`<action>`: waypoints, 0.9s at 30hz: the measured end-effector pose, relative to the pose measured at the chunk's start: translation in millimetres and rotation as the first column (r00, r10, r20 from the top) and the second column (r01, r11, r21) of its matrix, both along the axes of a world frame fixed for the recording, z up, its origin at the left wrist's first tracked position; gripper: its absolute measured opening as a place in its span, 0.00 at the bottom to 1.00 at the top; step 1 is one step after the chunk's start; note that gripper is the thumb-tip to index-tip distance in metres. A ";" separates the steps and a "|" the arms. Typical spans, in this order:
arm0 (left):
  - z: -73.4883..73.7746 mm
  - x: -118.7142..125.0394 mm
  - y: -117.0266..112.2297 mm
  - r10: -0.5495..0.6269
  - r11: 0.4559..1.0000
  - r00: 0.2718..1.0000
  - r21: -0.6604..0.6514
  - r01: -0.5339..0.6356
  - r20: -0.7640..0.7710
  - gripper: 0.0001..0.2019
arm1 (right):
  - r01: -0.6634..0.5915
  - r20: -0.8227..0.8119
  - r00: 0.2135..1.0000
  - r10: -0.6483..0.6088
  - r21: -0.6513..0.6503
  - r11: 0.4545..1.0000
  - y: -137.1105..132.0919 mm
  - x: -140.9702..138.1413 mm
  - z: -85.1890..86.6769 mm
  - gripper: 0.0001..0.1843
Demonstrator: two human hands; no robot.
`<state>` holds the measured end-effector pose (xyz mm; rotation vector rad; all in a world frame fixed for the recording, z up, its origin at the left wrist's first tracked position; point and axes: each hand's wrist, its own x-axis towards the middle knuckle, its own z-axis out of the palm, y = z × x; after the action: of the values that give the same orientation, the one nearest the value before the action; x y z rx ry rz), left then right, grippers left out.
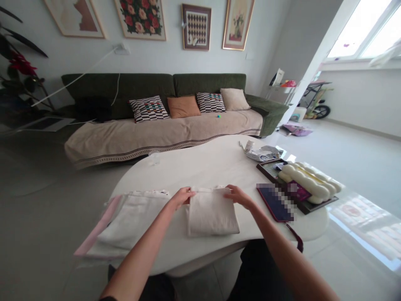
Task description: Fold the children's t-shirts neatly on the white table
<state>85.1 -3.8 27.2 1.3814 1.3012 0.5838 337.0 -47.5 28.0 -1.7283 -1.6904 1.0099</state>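
Observation:
A folded white cloth (213, 215) lies on the white table (216, 161) in front of me, its folded shape roughly square. At its far left corner, my left hand (182, 197) has its thumb and fingers closed on the edge. My right hand (237, 195) pinches the far right corner in the same way. Left of my left forearm, more white cloth (131, 217) is spread flat over a pink piece (97, 232), close to the table's near left edge. Whether the folded cloth is a garment cannot be made out.
On the right are a dark blue case with a strap (274, 202), a dark tray (266, 170) bearing a cream puffy object (308, 182), and a crumpled silvery packet (265, 153). A clear cup (154, 158) stands far left. Behind the table is a green sofa (150, 85).

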 end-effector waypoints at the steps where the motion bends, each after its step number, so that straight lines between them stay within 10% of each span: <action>1: -15.6 5.2 5.4 0.082 0.996 0.997 0.022 -0.082 -0.004 0.06 | 0.061 0.021 0.998 -0.061 0.015 0.998 8.9 -4.9 -11.8 0.08; 8: -74.5 7.7 2.0 0.344 0.907 0.938 0.274 -0.321 -0.041 0.04 | 0.286 0.130 0.940 -0.315 0.202 0.937 23.6 -24.6 -64.4 0.14; 19: -87.9 7.6 5.5 0.474 0.844 0.868 0.355 -0.402 -0.145 0.10 | 0.163 0.343 0.890 -0.302 0.379 0.911 17.6 -42.0 -79.8 0.25; 27: -83.3 -4.1 14.3 0.438 0.876 0.868 0.330 -0.353 -0.235 0.06 | 0.052 0.567 0.802 -0.187 0.246 0.968 0.2 -49.2 -105.6 0.28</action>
<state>80.9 10.5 -56.1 1.4758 1.8383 0.8887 287.8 -47.3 -77.7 -2.0946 -1.9239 0.2025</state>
